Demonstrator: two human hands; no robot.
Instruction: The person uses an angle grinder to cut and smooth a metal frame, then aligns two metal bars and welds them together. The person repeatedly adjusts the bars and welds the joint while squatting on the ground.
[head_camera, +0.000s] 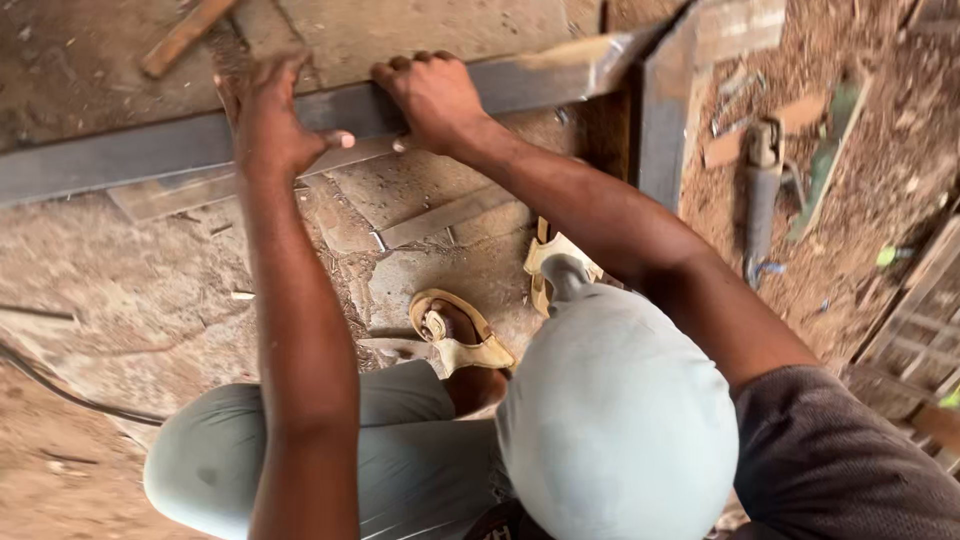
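A long dark steel bar (120, 155) runs across the upper part of the head view, meeting a second steel piece (662, 120) at a corner on the right. My left hand (268, 118) grips the bar from above, thumb pointing right. My right hand (432, 95) presses on the same bar a little to the right, fingers curled over its far edge. Both arms reach forward over my bent knees (610, 420) in grey trousers. My feet in tan sandals (460, 335) rest on the cracked concrete below the bar.
Flat metal strips (445, 215) lie on the concrete under the bar. A wooden stick (185, 35) lies at the top left. A dark cable (60, 390) crosses the ground at left. A grey tool (762, 190) and scrap lie on the reddish dirt at right, beside a wooden frame (915, 310).
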